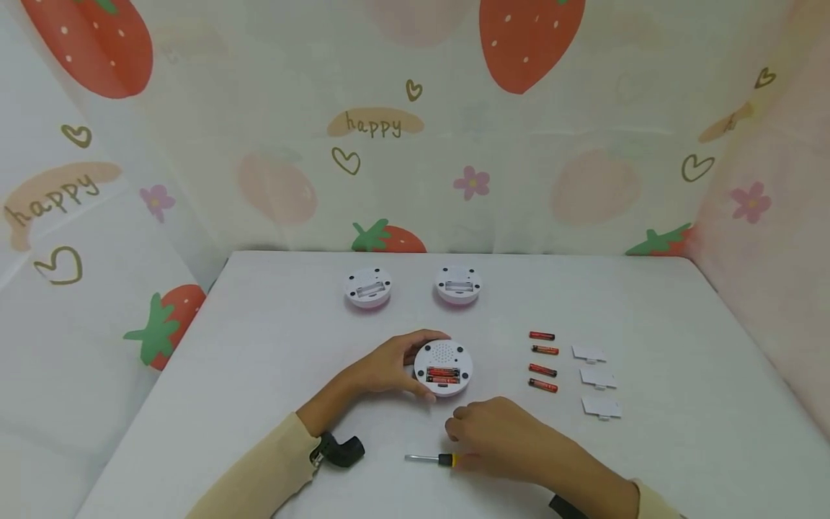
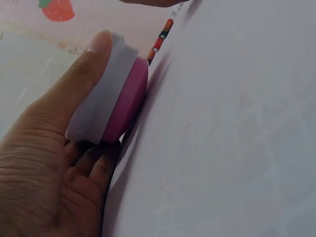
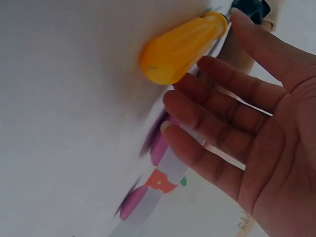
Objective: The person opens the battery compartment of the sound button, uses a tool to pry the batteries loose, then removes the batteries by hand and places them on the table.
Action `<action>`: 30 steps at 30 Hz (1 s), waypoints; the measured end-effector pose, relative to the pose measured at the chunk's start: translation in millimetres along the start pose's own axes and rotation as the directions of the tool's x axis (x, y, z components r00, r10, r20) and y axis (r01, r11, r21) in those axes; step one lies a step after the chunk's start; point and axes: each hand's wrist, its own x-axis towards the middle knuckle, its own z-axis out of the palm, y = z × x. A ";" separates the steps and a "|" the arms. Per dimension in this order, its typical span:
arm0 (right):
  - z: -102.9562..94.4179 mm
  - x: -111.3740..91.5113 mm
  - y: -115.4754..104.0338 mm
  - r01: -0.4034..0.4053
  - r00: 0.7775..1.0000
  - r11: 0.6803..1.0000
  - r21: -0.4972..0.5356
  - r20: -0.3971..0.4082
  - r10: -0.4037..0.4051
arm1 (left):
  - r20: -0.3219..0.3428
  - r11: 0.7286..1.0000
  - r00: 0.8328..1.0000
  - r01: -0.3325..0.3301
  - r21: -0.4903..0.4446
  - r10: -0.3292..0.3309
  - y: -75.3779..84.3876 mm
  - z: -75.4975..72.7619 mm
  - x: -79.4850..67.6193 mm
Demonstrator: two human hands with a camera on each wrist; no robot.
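My left hand (image 1: 385,367) grips the side of a round white device (image 1: 444,350), its battery side facing up with red batteries (image 1: 444,375) in the open compartment. In the left wrist view, the thumb lies on the white face, other fingers are behind, and the underside (image 2: 127,101) is pink. Nearer me, my right hand (image 1: 499,436) hovers beside a screwdriver (image 1: 428,459) on the table. Its yellow handle (image 3: 182,49) shows close to the fingertips in the right wrist view. Those fingers are loosely bent and hold nothing.
Two similar devices, one on the left (image 1: 368,287) and one on the right (image 1: 458,285), sit farther back with vacant battery slots. Several red batteries (image 1: 543,350) lie to the right, beside three white covers (image 1: 598,378). A strawberry-print cloth (image 1: 415,187) hangs behind the white table (image 1: 292,310).
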 end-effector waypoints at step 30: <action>-12.8 5.3 8.9 -0.135 0.987 0.966 0.221 0.113 0.112 | 0.011 1.000 1.000 -0.014 -0.012 0.014 1.5 -1.2 -0.8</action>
